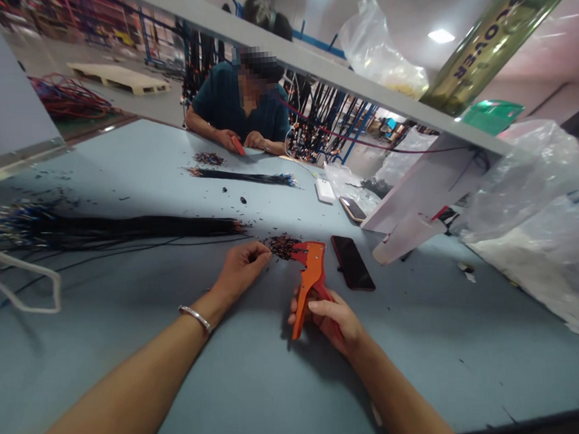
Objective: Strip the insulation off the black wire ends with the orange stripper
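Note:
My right hand [333, 318] is wrapped round the handles of an orange wire stripper [310, 277], whose jaws point away from me at a small heap of stripped wire bits [282, 245]. My left hand [242, 267], with a silver bangle [195, 317] on the wrist, rests on the blue table [223, 396] with its fingertips pinched together at the near edge of that heap; what they hold is too small to make out. A long bundle of black wires [120, 229] lies left of my left hand.
A black phone [352, 263] lies right of the stripper. Another person sits across the table [241, 107] with a red tool and a second wire bundle [246, 176]. A white box [324, 190], another phone [353, 208] and plastic bags [530, 211] lie to the right.

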`<state>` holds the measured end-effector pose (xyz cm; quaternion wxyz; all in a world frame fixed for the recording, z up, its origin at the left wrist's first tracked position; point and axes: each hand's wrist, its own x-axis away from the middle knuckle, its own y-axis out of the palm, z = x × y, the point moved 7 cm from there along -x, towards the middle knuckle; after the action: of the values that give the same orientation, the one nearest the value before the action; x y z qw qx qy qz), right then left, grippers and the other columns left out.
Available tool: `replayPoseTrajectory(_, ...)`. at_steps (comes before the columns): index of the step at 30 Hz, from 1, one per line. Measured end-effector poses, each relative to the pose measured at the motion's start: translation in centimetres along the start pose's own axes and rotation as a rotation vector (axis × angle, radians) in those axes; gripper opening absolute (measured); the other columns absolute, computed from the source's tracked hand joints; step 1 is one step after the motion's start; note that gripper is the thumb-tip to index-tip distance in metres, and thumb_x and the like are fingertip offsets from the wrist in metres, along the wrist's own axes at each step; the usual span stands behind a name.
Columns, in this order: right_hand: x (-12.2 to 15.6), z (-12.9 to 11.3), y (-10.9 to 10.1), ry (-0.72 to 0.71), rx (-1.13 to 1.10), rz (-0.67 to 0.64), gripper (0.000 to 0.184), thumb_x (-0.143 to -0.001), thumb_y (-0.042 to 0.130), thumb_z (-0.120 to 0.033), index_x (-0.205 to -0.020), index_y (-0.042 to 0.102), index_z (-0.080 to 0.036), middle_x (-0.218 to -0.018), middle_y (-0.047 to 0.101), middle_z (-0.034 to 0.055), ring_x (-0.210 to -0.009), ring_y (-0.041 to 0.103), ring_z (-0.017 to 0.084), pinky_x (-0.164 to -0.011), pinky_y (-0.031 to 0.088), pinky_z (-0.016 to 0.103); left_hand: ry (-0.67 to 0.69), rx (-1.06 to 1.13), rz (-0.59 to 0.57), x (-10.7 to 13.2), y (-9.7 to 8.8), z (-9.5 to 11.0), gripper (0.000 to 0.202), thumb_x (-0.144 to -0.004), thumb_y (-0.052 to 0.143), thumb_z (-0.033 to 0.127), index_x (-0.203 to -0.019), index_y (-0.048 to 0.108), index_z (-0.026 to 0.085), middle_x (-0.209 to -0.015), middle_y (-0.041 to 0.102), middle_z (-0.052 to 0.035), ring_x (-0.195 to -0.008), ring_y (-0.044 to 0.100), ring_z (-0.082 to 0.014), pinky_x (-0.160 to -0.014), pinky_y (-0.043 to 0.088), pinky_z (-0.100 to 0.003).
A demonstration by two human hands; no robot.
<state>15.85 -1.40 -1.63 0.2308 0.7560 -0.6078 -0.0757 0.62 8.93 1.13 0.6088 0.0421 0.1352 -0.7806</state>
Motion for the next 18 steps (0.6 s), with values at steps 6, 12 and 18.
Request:
replayPoseTrajectory(6,-0.01,-0.11,0.1,-0.001,-0.006,-0.013,0.028,-0.071,0.067,-0.024,-0.096,0.062,-0.012,-0.084,0.069,0.008,-0.07,0.068,0.021,-0.064,0.054,0.034,-0.003,-0.015,-0.017,-0.01,0.16,-0.37,0.02,-0.076,0.056,0.032,-0.07,0.061,0.014,-0.063,0.056,0.0013,-0.061,0.048,-0.011,-0.058,0.037,-0.021)
replayPoseTrajectory(12,0.05,-0.03,0.1,-0.003,-0.01,-0.003,0.027,-0.071,0.066,-0.024,-0.095,0.062,-0.013,-0.083,0.07,0.0077,-0.07,0.068,0.022,-0.063,0.055,0.033,-0.005,-0.064,-0.015,-0.02,0.1,-0.27,0.023,-0.075,0.055,0.035,-0.07,0.061,0.013,-0.063,0.057,0.001,-0.061,0.049,-0.0115,-0.059,0.038,-0.022)
replayPoseTrajectory(18,-0.02,-0.05,0.06,-0.004,-0.006,-0.002,0.028,-0.071,0.066,-0.023,-0.096,0.063,-0.013,-0.083,0.069,0.0074,-0.071,0.069,0.022,-0.063,0.055,0.034,-0.009,-0.095,-0.025,-0.1,0.09,0.01,0.024,-0.074,0.054,0.036,-0.069,0.061,0.014,-0.062,0.058,0.0005,-0.06,0.05,-0.012,-0.059,0.038,-0.023)
